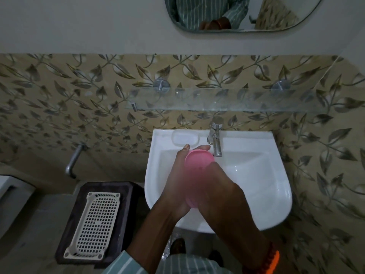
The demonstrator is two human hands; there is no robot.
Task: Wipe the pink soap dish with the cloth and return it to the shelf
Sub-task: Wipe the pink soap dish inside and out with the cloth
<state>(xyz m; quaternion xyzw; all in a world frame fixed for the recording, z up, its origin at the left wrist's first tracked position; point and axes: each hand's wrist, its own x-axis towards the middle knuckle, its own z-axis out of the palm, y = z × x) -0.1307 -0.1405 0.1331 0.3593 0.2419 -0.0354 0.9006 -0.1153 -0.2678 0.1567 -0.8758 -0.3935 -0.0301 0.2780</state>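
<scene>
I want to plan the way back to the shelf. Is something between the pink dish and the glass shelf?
Nothing visible blocks it. The pink dish is held over the sink; the glass shelf above looks bare. Only the tap stands just right of the dish, below the shelf.

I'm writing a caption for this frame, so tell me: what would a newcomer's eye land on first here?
First the pink soap dish, held up over the white sink between the left hand and the right hand; no cloth is visible. Next, the leaf-patterned wall tiles behind, with a bare glass shelf just above the tap. At lower left a cream perforated tray lies on a dark stool.
</scene>
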